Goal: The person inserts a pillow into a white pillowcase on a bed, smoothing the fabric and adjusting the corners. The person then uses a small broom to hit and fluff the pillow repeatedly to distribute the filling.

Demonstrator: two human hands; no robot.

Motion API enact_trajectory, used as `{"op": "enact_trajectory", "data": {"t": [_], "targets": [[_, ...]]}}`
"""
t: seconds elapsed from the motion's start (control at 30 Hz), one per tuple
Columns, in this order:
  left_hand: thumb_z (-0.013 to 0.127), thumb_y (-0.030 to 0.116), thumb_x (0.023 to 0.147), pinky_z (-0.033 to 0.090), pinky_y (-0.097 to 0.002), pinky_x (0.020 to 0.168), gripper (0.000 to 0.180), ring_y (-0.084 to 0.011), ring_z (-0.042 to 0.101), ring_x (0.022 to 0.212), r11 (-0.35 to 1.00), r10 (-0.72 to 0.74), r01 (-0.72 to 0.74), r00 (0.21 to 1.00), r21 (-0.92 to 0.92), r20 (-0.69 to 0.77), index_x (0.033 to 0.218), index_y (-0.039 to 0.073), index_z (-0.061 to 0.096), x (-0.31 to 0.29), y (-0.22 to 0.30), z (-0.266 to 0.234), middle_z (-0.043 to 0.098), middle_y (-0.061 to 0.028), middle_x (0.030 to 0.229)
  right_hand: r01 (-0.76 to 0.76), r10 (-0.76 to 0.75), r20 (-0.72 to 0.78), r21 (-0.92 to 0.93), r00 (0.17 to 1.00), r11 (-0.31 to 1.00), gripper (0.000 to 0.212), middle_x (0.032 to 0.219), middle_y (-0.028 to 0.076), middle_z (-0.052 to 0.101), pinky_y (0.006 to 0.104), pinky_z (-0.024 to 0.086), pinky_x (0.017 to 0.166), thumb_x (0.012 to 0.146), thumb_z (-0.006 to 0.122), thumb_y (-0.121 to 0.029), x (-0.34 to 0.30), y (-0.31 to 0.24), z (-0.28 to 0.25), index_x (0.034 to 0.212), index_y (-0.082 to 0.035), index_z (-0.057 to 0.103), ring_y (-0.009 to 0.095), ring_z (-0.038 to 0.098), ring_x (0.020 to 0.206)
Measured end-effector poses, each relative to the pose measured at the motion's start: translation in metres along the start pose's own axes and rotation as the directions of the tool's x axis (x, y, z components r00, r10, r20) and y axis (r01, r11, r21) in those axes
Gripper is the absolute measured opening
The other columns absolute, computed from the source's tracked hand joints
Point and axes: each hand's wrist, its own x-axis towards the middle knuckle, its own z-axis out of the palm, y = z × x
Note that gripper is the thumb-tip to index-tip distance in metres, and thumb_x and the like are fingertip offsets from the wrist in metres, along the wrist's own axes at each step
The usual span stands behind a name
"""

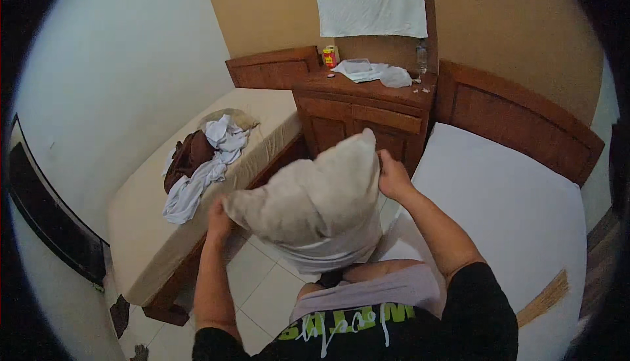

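A beige pillow [302, 200] is held up in front of my body, its lower part inside a white pillowcase [341, 253]. My left hand [220, 220] is closed around the left side of it near a corner. On the opposite side, my right hand [392, 176] grips the edge below the raised right corner. My fingertips are partly hidden behind the fabric on both sides. The pillow hangs over my lap, between two beds.
To the left, a bed [147, 243] with a beige sheet carries a heap of white and brown cloths [197, 154]. A white-sheeted bed [505, 190] with a straw hand broom [545, 295] lies to the right. Between the headboards stands a wooden cabinet [367, 108] with plastic bags and a bottle [422, 56].
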Motion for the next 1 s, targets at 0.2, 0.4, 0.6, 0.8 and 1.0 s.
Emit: {"op": "enact_trajectory", "data": {"t": [0.2,0.4,0.6,0.8,1.0], "targets": [[0.054,0.024,0.081,0.039,-0.0350,0.084,0.032,-0.0210,0.050,0.096,0.989,0.062,-0.064,0.998,-0.134,-0.016,0.106,0.003,0.051,-0.027,-0.107,0.083,0.053,-0.0107,0.108,-0.265,0.144,0.224,0.747,0.964,0.610,0.051,0.108,0.017,0.050,0.0351,0.035,0.087,0.080,0.049,-0.028,-0.071,0.030,0.057,0.122,-0.003,0.035,0.029,0.046,0.100],[0.048,0.013,0.082,0.043,-0.0284,0.075,0.024,-0.0165,0.052,0.083,0.795,-0.172,0.152,0.985,-0.587,0.023,0.104,0.004,0.046,-0.039,-0.033,0.069,0.052,-0.0052,0.099,-0.359,0.306,0.190,0.547,0.933,0.756,0.037,0.101,0.012,0.052,0.0326,0.037,0.077,0.082,0.051,-0.018,-0.045,0.068,0.036,0.114,-0.003,0.041,0.023,0.047,0.089],[0.046,0.011,0.082,0.045,-0.0315,0.078,0.026,-0.0208,0.052,0.095,0.749,-0.036,0.174,0.974,-0.640,0.222,0.107,0.005,0.045,-0.025,-0.051,0.140,0.053,-0.0105,0.102,-0.070,0.172,-0.360,0.279,0.917,0.958,0.038,0.086,0.011,0.052,0.0318,0.040,0.053,0.077,0.052,-0.008,-0.008,0.115,0.088,0.112,-0.005,0.037,0.020,0.050,0.067],[0.049,0.011,0.079,0.046,-0.0295,0.065,0.027,-0.0161,0.055,0.075,0.319,-0.220,0.345,0.933,-0.883,0.285,0.106,0.008,0.045,-0.056,-0.007,0.107,0.055,-0.0065,0.087,-0.349,0.626,-0.129,0.736,0.769,0.580,0.032,0.091,0.013,0.050,0.0340,0.043,0.076,0.073,0.054,-0.006,-0.018,0.066,-0.015,0.103,-0.004,0.043,0.023,0.050,0.086],[0.052,0.008,0.076,0.042,-0.0264,0.056,0.019,-0.0134,0.051,0.065,0.637,-0.050,0.133,0.990,-0.759,0.132,0.093,0.009,0.046,-0.015,0.007,0.079,0.052,-0.0023,0.077,0.058,0.071,-0.357,0.339,0.931,0.939,0.033,0.084,0.011,0.049,0.0294,0.042,0.063,0.067,0.056,0.000,-0.040,0.078,0.030,0.097,-0.005,0.043,0.017,0.050,0.072]]}}
